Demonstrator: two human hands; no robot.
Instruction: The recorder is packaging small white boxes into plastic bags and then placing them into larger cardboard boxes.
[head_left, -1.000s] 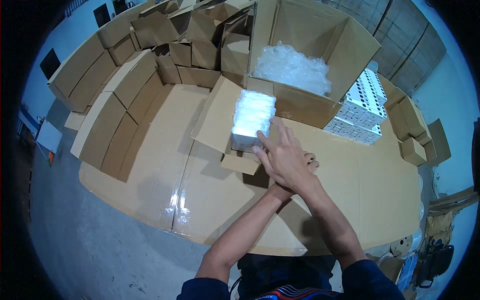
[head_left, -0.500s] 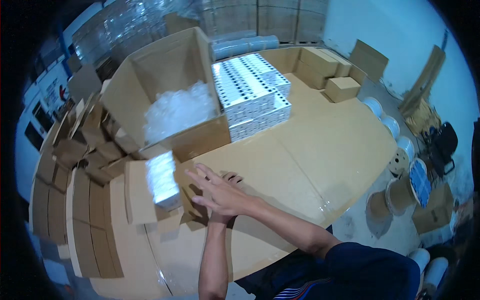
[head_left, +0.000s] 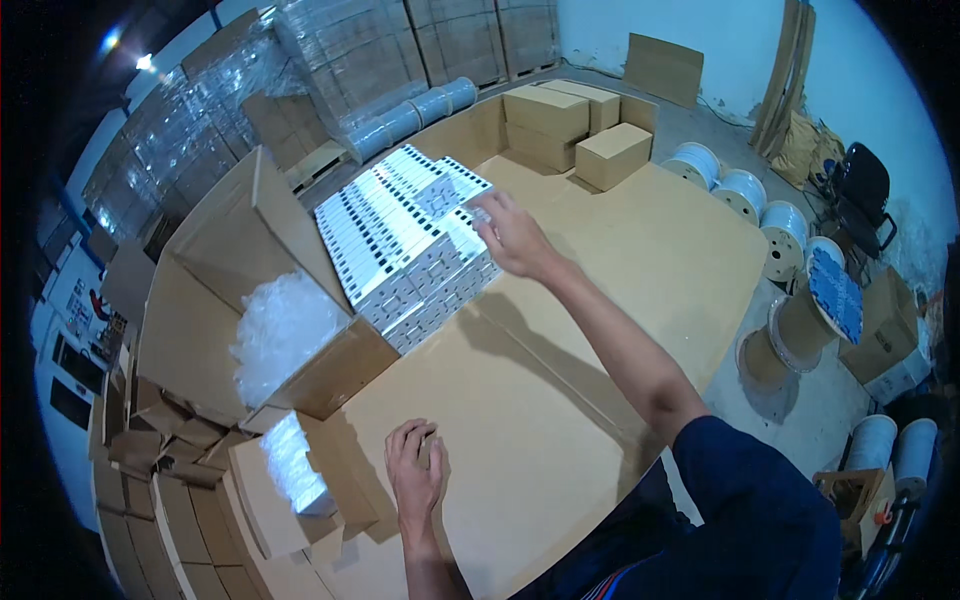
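Observation:
My right hand stretches far across the cardboard-covered table and touches the right edge of a stack of small white boxes. Whether its fingers grip a box I cannot tell. My left hand lies on the table close to me, fingers curled, holding nothing, beside a small open carton that contains a clear plastic-wrapped pack. A large open carton filled with clear plastic bags stands left of the white boxes.
Closed brown cartons sit at the table's far end. Flattened cartons are stacked along the left. White cable spools stand on the floor at right, and wrapped pallets fill the back.
My view has swung to the right. My right hand left the small carton and reached out to the stack of white boxes. My left hand stays on the table by the small carton.

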